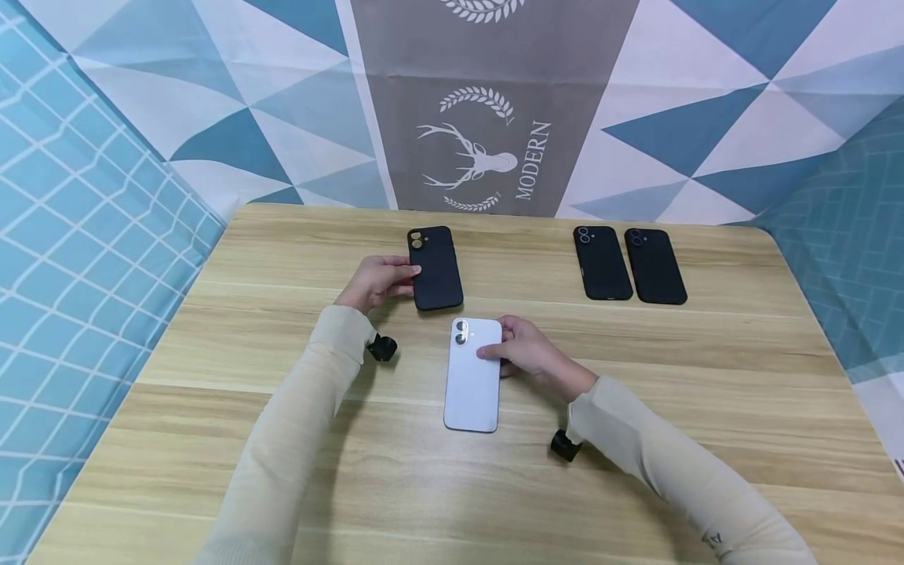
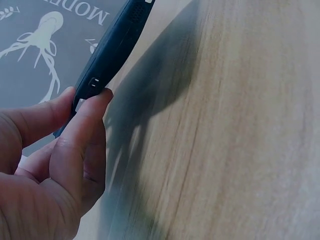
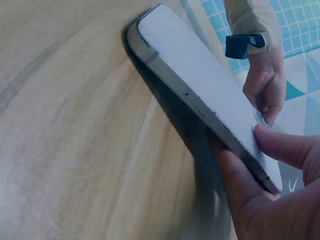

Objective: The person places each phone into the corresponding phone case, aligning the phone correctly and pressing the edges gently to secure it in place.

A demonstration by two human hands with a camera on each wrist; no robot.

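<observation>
My left hand [image 1: 381,281] pinches a black phone case [image 1: 437,271] by its left edge, thumb on the face. Wood colour shows through the camera cutout at its upper left. In the left wrist view the case [image 2: 116,47] is tilted above the table and throws a shadow on the wood. A white phone [image 1: 472,392], camera lenses at the top, is gripped by my right hand [image 1: 530,349] along its right side. The right wrist view shows the thumb on the back of the phone [image 3: 200,70] and fingers beneath; its held edge is raised off the wood.
Two black phone-shaped pieces, one [image 1: 603,263] beside the other [image 1: 655,267], lie at the back right of the wooden table [image 1: 282,243]. Patterned cloth [image 1: 480,47] stands behind the table. A small black camera [image 1: 382,348] sits at each wrist.
</observation>
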